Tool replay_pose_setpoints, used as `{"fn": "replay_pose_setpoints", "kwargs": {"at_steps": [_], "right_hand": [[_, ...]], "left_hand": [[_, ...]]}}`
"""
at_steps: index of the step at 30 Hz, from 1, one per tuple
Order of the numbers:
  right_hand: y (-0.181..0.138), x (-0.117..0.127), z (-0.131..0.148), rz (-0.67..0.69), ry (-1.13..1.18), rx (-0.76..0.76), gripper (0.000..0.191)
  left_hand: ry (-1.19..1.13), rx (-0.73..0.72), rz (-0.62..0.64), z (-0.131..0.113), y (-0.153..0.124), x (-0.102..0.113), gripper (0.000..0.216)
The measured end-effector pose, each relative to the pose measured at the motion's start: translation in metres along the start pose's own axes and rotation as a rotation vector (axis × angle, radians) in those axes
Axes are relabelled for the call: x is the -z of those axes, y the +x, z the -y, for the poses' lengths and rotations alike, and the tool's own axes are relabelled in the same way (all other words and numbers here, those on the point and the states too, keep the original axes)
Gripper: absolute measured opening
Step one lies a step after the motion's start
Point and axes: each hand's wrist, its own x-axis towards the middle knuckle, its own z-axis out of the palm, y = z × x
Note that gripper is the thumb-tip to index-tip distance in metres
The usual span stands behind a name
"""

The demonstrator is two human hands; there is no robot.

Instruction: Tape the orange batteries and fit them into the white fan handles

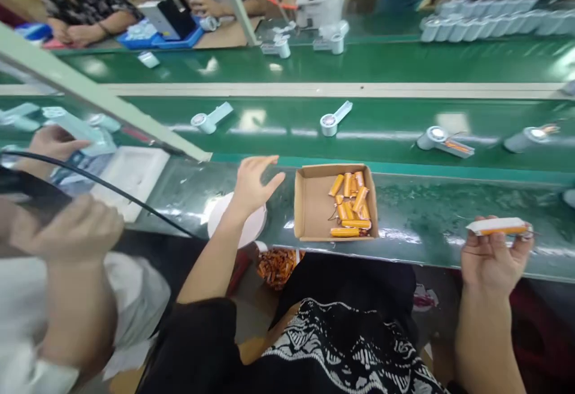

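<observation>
My left hand (254,184) hovers over the green bench with its fingers spread and nothing in it, just left of an open cardboard box (309,205) that contains several orange batteries (353,205). A white round object (254,226) lies under my left wrist. My right hand (494,256) is raised at the right, fingers pinched on a white handle piece with an orange battery in it (498,226).
On the green conveyor belt (287,127) behind lie several white fan bodies (335,120). A co-worker's hands (76,232) at the left hold a black cable and white parts. More orange batteries (276,265) sit below the bench edge. Other people work across the line.
</observation>
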Motion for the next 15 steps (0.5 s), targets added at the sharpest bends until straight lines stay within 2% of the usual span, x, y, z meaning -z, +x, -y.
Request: {"fn": "replay_pose_setpoints", "kwargs": {"at_steps": [3, 6, 8, 10, 15], "right_hand": [[-0.003, 0.007, 0.000, -0.045, 0.047, 0.039, 0.047], [-0.017, 0.013, -0.003, -0.055, 0.119, 0.046, 0.057], [-0.029, 0.018, -0.002, -0.062, 0.159, 0.005, 0.060], [-0.038, 0.022, 0.000, -0.062, 0.175, -0.050, 0.061], [-0.031, 0.013, 0.010, 0.009, 0.223, -0.098, 0.060]], "left_hand": [[0.050, -0.114, 0.086, -0.057, 0.106, -0.029, 0.051], [0.115, -0.157, 0.129, -0.103, 0.179, -0.061, 0.056], [0.165, -0.181, 0.185, -0.123, 0.204, -0.073, 0.061], [0.195, -0.220, 0.235, -0.136, 0.217, -0.079, 0.062], [0.184, -0.457, 0.369, -0.143, 0.239, -0.090, 0.042]]}}
